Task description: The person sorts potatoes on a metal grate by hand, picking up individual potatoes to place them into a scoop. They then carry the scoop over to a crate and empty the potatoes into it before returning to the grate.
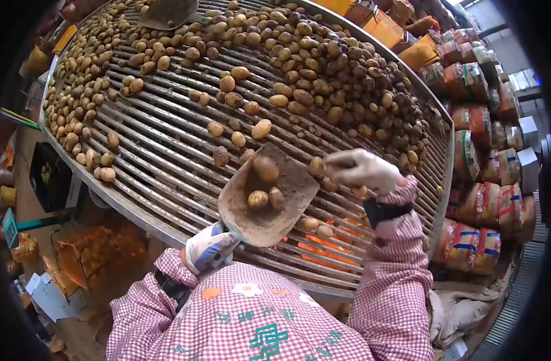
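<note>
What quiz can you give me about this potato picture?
1. True or false: the left hand holds the scoop by its handle.
2. Fill the gap: the right hand wears a white ____.
3. Pick one: the heap of potatoes lies on A) a cloth, B) metal bars, C) a glass plate.

Key: 1 true. 2 glove. 3 B.
</note>
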Demonstrator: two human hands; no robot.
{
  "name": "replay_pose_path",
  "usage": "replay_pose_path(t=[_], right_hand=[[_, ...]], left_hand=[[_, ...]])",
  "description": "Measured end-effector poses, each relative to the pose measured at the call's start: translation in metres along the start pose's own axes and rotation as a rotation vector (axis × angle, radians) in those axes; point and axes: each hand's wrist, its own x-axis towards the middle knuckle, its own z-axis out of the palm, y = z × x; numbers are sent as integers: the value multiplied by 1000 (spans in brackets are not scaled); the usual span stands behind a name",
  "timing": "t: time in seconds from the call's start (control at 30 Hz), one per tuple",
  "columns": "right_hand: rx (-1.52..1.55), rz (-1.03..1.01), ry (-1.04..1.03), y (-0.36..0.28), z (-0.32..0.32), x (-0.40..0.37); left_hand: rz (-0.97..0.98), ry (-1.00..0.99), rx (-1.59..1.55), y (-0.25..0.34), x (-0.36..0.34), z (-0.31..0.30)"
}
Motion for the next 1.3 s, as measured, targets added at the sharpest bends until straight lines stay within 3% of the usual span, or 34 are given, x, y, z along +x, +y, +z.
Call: replay_pose_path(t=[0.07,0.13,0.23,0.37,0.43,0.47,0.5,0.57,0.6,0.63,0.7,0.73,0.77,0.83,0.9,0.97,1.0,1.03,1.1,1.17,1.2,1.3], right_hand=[[54,57,-97,-16,10,-29],[260,80,125,-29,19,-44],[352,87,273,-16,24,-49],[335,-76,385,-18,51,-31],[490,-33,364,-26,63,-21],[477,-121,399,-17,73,-7],[426,-76,381,-23,79,0],[365,-2,308,-41,95,9],[316,-78,321,-41,105,20],[268,-153,337,-41,115,31],[146,-114,354,-47,129,48],[-21,-236,505,-32,142,69],[-125,-264,559,-18,150,77],[-184,-113,540,-49,160,78],[-266,-111,592,-40,172,91],[-225,-88,585,-47,180,97],[-150,-134,571,-47,183,97],[-67,-62,469,-47,185,97],[298,-144,229,-60,176,79],[353,-15,190,-105,171,52],[339,-108,266,-97,176,54],[423,35,467,-79,179,57]], left_hand=[[-37,-13,-1,-16,2,-13],[-16,10,1,-29,5,-16],[-67,-41,24,-29,-8,-24],[-31,25,17,-23,-41,-34],[-20,26,13,-15,-65,-45],[8,81,-37,-23,-78,-58],[37,133,-86,-28,-88,-69],[-156,240,-26,4,-120,-77],[46,215,-146,-12,-124,-93],[-43,271,94,11,-133,-94],[-80,220,89,20,-145,-124],[-97,273,109,29,-147,-125],[21,317,131,20,-143,-133],[-97,270,228,47,-141,-140],[-133,224,242,59,-136,-157],[-165,175,260,68,-128,-174],[-126,89,411,70,-121,-182],[-174,79,336,71,-116,-187],[-228,65,266,72,-107,-199],[-225,24,349,71,-100,-209],[-233,14,354,72,-100,-211],[-196,-54,313,74,-95,-211]])
